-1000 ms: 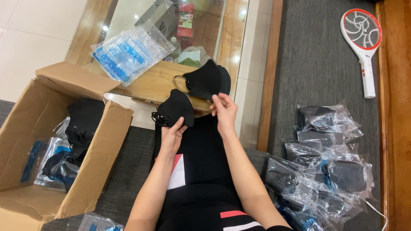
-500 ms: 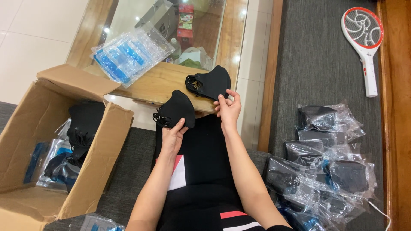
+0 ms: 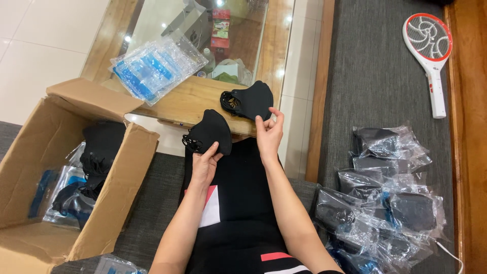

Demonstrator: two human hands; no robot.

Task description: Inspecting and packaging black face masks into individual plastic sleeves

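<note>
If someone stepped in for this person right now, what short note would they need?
Left hand: holds a black mask by its lower edge.
Right hand: fingertips touching a second black mask lying on the wooden table edge.
Cardboard box, on the left: open, with dark masks and wrappers inside.
Bagged masks: piled on the grey mat to the right.
Both masks at the hands are unbagged.

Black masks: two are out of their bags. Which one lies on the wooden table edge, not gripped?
The upper mask, by the right hand fingertips. The lower mask is gripped by the left hand.
</note>
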